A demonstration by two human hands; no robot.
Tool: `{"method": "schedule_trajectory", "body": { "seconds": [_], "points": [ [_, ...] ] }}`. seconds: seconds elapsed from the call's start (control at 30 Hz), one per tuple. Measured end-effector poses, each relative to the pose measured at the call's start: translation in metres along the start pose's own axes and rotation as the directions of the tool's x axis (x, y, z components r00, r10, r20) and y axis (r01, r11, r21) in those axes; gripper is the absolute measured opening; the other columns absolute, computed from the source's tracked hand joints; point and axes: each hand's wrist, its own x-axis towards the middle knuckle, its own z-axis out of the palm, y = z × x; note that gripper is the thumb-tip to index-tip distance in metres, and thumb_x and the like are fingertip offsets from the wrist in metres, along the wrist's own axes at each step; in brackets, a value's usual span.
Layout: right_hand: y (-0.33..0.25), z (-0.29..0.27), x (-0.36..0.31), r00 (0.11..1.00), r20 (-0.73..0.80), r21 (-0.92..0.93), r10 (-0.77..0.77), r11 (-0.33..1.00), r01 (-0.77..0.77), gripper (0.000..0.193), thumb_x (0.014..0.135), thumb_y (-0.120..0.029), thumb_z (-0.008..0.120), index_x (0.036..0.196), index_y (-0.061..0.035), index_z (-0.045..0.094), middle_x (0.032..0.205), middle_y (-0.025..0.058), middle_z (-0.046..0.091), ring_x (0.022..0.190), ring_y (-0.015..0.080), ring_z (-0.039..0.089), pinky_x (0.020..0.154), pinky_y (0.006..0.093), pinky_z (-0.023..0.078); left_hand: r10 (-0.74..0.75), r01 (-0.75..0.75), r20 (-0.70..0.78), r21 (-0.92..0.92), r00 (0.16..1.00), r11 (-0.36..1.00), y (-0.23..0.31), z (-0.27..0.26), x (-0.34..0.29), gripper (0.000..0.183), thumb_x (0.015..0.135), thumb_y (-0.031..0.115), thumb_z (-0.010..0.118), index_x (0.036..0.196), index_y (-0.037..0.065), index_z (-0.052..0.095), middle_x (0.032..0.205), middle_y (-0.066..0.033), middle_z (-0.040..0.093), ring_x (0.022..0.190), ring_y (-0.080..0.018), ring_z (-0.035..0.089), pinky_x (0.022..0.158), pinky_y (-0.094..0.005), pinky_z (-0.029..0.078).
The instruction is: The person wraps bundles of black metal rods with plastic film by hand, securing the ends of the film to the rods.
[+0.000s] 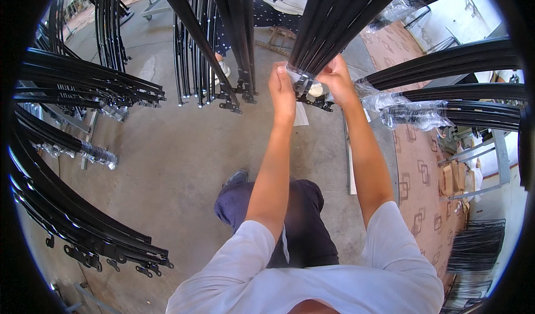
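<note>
A bundle of long black metal bars (330, 27) slants down from the top, its lower ends carrying small black brackets (320, 103). Clear plastic film (300, 74) lies round the bars just above these brackets. My left hand (282, 88) is closed at the bundle's left side, thumb against the film. On the other side, my right hand (338, 81) curls its fingers round a small roll of clear film (315, 90), whose pale core shows below the thumb. The far fingers of both hands are hidden behind the bars.
More black bars (195, 57) hang beside the bundle to the left. Others stick out at the far left (95, 82) and lower left (83, 213). Film-wrapped bar ends (412, 110) project from the right. Behind the bundle stands another person in dotted dark clothing (267, 17).
</note>
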Motion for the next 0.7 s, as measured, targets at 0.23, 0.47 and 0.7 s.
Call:
{"method": "schedule_trajectory", "body": {
  "seconds": [0.23,0.47,0.7],
  "points": [
    [-0.013,0.006,0.005,0.987,-0.138,-0.091,-0.076,0.994,0.064,0.045,0.064,0.015,0.055,0.105,-0.0022,0.050,0.097,0.0022,0.056,0.090,0.0107,0.050,0.079,0.0240,0.041,0.142,-0.146,0.041,0.119,0.989,0.982,0.013,0.009,-0.011,0.034,0.094,0.029,0.029,0.086,0.001,0.046,0.073,-0.0034,0.045,0.067,-0.0109,0.040,0.062,-0.0251,0.036],
    [-0.002,0.007,0.008,0.995,-0.092,0.083,-0.039,0.995,0.046,0.041,0.067,0.013,0.053,0.105,-0.0026,0.049,0.099,0.0024,0.054,0.089,0.0092,0.051,0.077,0.0238,0.043,0.115,-0.115,0.010,0.195,0.993,0.974,0.014,0.005,-0.013,0.030,0.094,0.025,0.030,0.087,0.000,0.047,0.073,-0.0042,0.046,0.066,-0.0117,0.042,0.061,-0.0257,0.037],
    [-0.007,-0.002,-0.004,0.917,-0.310,0.164,-0.253,0.935,0.313,0.059,0.066,0.013,0.052,0.120,-0.0036,0.033,0.114,0.0073,0.045,0.104,0.0163,0.045,0.087,0.0288,0.038,0.250,-0.250,0.028,0.209,0.968,0.945,0.009,0.011,-0.012,0.031,0.094,0.025,0.031,0.090,0.000,0.048,0.069,-0.0031,0.044,0.064,-0.0098,0.040,0.057,-0.0239,0.036]
  ]
}}
